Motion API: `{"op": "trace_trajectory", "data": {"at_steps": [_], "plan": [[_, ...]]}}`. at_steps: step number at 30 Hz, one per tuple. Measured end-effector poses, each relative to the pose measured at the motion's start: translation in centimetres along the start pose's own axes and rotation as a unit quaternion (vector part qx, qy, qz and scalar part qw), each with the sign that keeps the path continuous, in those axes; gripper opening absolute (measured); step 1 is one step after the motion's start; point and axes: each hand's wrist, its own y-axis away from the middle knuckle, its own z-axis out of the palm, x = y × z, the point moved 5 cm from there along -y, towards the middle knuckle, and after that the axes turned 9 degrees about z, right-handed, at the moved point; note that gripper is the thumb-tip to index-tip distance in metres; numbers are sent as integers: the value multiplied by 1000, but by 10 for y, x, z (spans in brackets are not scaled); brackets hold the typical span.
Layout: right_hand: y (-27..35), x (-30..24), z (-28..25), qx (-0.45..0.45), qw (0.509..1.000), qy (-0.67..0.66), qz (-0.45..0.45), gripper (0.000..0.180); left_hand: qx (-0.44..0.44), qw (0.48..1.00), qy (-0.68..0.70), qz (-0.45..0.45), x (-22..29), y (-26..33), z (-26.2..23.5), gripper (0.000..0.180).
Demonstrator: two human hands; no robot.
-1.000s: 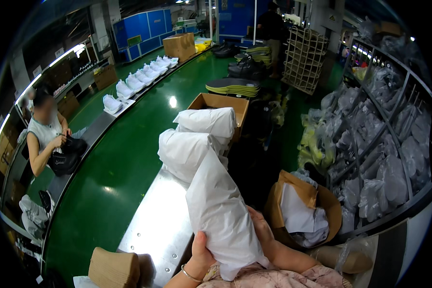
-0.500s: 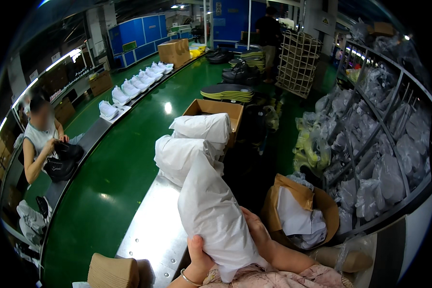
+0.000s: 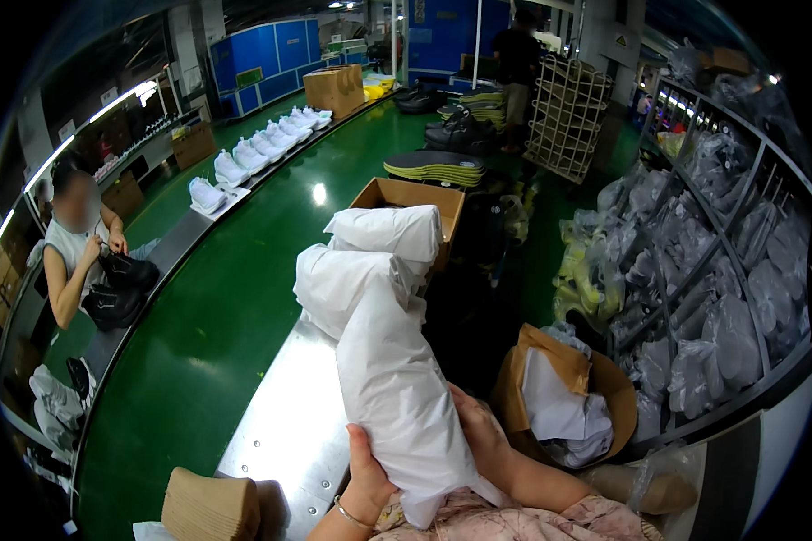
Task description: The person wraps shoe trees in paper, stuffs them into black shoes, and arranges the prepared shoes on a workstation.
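Observation:
A long bundle wrapped in white paper (image 3: 392,388) lies tilted between my two hands, close to my body; what is inside is hidden. My left hand (image 3: 370,469) grips its near left side, thumb up along the paper. On the other side my right hand (image 3: 475,424) presses against the bundle, with most fingers out of sight behind it. Past its far end rest more white paper-wrapped bundles (image 3: 345,275), stacked at the end of a shiny metal table (image 3: 280,419).
An open cardboard box (image 3: 451,212) stands beyond the bundles. Lower right is a carton with white paper (image 3: 555,397); a rack of bagged grey pieces (image 3: 695,270) rises behind it. Brown ridged pieces (image 3: 209,507) sit lower left. Across the green surface, a person handles black shoes (image 3: 117,293) near white shoes (image 3: 253,155).
The view has shifted slightly. The near end of the bundle has turned a little between my hands, and my left hand has slid slightly along it. Both hands keep hold.

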Motion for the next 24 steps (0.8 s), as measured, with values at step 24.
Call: {"op": "trace_trajectory", "data": {"at_steps": [24], "plan": [[3,-2,6,-14,984,173,-50,38,-23,999,26,28,2,3,-7,92]]}}
